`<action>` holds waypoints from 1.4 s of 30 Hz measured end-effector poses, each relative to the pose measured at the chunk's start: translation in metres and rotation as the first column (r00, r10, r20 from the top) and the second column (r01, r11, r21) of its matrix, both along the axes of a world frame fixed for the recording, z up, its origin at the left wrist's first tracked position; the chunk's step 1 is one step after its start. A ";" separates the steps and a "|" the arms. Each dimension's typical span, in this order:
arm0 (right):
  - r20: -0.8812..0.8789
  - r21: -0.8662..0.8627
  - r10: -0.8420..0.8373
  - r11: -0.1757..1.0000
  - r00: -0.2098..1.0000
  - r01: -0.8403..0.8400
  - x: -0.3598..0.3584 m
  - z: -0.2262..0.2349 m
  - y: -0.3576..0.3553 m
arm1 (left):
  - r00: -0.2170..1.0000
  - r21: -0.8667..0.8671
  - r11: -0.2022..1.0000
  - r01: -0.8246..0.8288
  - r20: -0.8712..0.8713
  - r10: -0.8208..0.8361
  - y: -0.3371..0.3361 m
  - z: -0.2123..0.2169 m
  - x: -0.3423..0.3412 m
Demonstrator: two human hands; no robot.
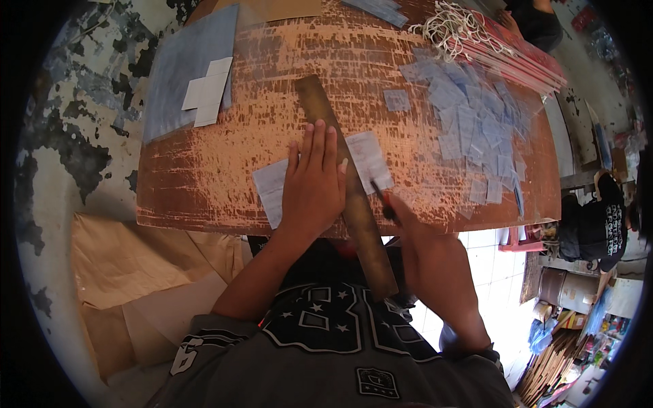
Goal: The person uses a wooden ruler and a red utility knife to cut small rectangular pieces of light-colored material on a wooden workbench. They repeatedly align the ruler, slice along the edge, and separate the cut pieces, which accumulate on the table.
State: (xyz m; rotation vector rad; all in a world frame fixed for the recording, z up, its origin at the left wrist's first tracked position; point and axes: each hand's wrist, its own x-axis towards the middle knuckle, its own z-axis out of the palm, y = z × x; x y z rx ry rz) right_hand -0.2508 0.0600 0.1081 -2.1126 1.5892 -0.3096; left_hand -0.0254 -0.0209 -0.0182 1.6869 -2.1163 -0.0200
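My left hand (pixel 314 178) lies flat with its fingers stretched out, pressing on a long, worn, brownish straightedge (pixel 366 234). The straightedge slants across a pale grey-white sheet (pixel 368 158), whose other part shows to the left of my hand. Its near end juts past the table edge toward my body. Just right of it, my right hand (pixel 435 265) is closed around a cutter knife (pixel 386 204) with a dark, reddish handle. The knife's thin tip is over the sheet; whether it touches cannot be made out.
Small bluish clear plastic pieces (pixel 476 115) are heaped at the right of the scratched brown table (pixel 258 81). Behind them lies a red stack with white cords (pixel 456 30). Bluish sheets (pixel 170 88) with white paper pieces (pixel 209 92) lie left. Other people are at the right.
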 end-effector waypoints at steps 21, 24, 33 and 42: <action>-0.058 -0.184 0.010 0.983 0.998 -0.020 0.051 -0.040 -0.058 | 1.000 0.010 1.000 0.016 -0.008 -0.016 0.001 0.003 -0.004; -0.136 -0.096 0.011 0.995 0.991 -0.024 0.049 -0.029 -0.048 | 1.000 0.010 1.000 0.018 -0.009 -0.018 0.001 0.001 -0.004; -0.059 -0.097 0.060 0.993 0.996 -0.065 0.025 0.017 -0.015 | 1.000 0.005 1.000 0.016 -0.011 -0.016 0.002 -0.002 0.003; -0.005 -0.176 -0.071 0.982 0.997 0.069 0.054 -0.037 -0.068 | 0.999 -0.005 0.999 0.038 -0.012 -0.038 -0.001 -0.003 0.000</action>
